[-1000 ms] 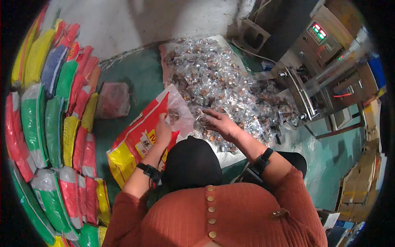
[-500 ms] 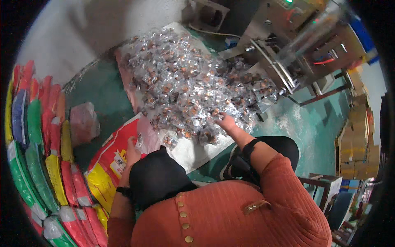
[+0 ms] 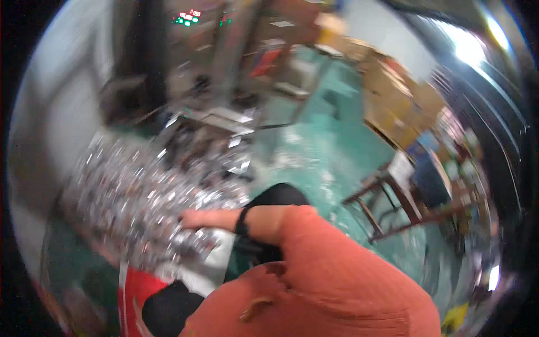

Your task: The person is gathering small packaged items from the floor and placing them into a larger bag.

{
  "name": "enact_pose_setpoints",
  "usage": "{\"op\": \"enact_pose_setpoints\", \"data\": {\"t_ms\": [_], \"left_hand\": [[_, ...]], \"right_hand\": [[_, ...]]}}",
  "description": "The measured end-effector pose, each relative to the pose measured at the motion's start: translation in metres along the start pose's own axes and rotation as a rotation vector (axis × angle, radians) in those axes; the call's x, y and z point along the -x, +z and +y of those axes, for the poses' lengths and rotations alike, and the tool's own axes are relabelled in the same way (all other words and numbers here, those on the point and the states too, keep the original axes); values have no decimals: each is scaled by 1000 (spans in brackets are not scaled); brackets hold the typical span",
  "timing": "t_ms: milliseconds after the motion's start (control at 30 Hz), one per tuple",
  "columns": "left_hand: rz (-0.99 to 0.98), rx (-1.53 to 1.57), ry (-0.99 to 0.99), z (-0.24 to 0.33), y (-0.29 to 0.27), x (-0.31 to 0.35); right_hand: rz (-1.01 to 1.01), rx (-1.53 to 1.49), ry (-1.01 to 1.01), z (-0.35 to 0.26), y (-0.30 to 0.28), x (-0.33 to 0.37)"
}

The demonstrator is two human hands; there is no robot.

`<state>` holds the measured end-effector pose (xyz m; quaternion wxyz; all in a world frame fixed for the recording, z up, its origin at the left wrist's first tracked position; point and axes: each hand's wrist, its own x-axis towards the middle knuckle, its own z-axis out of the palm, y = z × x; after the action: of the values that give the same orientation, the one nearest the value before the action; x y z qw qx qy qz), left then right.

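Observation:
My right hand (image 3: 193, 219) reaches to the left over a large heap of small clear plastic packets (image 3: 129, 191), at the heap's near right side. Its fingers are smeared by motion, so whether they grip a packet cannot be made out. A dark band circles that wrist. The packets are shiny, with brownish bits inside, and lie on a white sheet (image 3: 219, 255) whose near corner shows beside my knee. A red sack (image 3: 137, 289) lies at the lower left by my other knee. My left hand is out of the picture.
A metal machine (image 3: 208, 62) with lit red and green displays stands behind the heap. Brown cardboard boxes (image 3: 401, 104) are stacked at the far right. A wooden stool-like frame (image 3: 387, 202) stands on the green floor (image 3: 320, 140) to my right.
The view has swung to the right, so the heap now sits farther left and the stacked colored sacks are gone from sight. My left hand has left the picture; my right hand stays over the packets.

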<state>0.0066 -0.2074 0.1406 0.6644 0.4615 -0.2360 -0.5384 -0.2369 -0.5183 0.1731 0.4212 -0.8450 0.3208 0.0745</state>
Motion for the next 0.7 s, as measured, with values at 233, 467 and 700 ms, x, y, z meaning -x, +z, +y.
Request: {"op": "enact_pose_setpoints", "data": {"t_ms": [233,467,700], "left_hand": [[35,92,7,157,45,32],[263,184,-71,196,157,77],[148,-597,127,168,251,109]], "right_hand": [[201,-560,-30,-45,-106,173],[334,-1151,-14,-9,-160,233],[241,-1039,185,38,-160,235]]}}
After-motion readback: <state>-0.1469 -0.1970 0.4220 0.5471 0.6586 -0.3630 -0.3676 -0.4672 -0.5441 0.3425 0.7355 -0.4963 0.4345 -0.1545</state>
